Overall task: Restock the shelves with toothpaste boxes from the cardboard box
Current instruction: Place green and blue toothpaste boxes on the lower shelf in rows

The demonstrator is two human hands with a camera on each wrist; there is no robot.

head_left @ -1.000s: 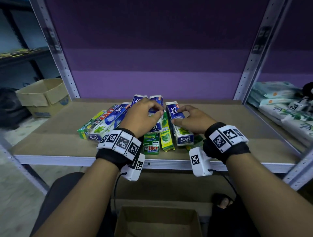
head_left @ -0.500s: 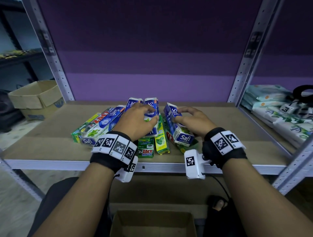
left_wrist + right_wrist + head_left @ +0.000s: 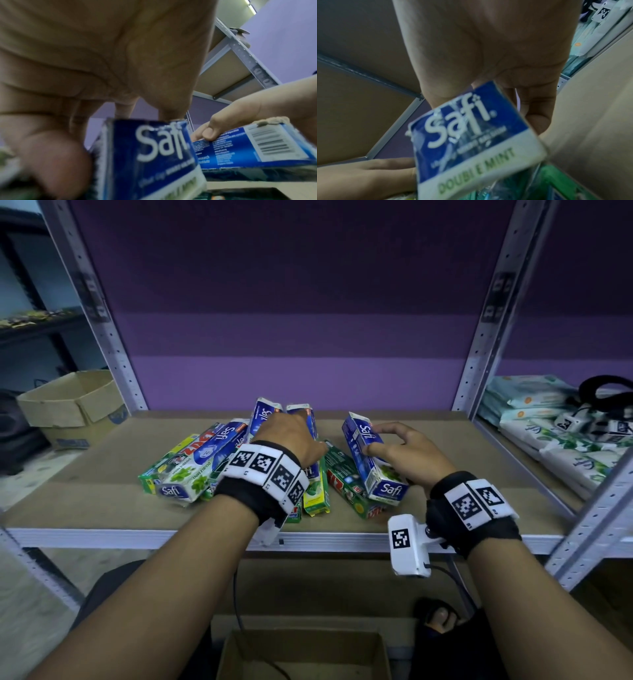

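Several toothpaste boxes lie in a loose pile on the brown shelf board [image 3: 89, 474]. My left hand [image 3: 291, 440] lies over the middle of the pile. Its thumb and fingers curl round an upright blue Safi box [image 3: 150, 155], with two more blue Safi boxes [image 3: 263, 414] behind. My right hand [image 3: 400, 448] pinches another blue Safi Double Mint box [image 3: 373, 463] by its far end, tilted and raised off a green box [image 3: 346, 477] beneath. The right wrist view shows that box's end face [image 3: 471, 135] under my palm. The cardboard box [image 3: 301, 655] stands open on the floor below me.
A second open cardboard box [image 3: 72, 409] sits on the floor at the left. Soft packs of wipes [image 3: 548, 436] fill the neighbouring shelf bay on the right, behind a metal upright [image 3: 479, 337]. A sandalled foot [image 3: 438, 616] is beside the lower box.
My right hand has lifted its Safi box and carried it rightwards off the pile, uncovering the green box beneath. My left hand stays on the middle boxes.
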